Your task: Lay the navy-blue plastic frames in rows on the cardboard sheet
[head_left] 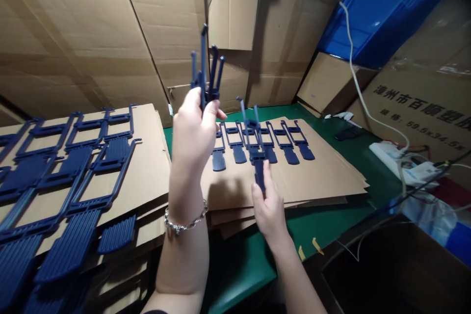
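My left hand [193, 125], with a chain bracelet at the wrist, is raised and closed around dark blue plastic pieces [203, 68] whose thin prongs point up; their number is unclear. Lower and to the right, my right hand [270, 208] pinches the flat end of a dark blue plastic frame piece [259, 174], which stands tilted up, slightly blurred. Behind it, several similar frame pieces [291, 156] lie in a row on a cardboard sheet [316, 181]. At the left, more ribbed frame pieces [69, 240] lie across another cardboard stack [150, 130].
Both cardboard stacks rest by a green tabletop [235, 265]. Large cartons [162, 10] form a wall behind. A blue crate [382, 5] sits at upper right. A white power strip [403, 167] with a cable [353, 59] lies at right, above a dark open box [397, 270].
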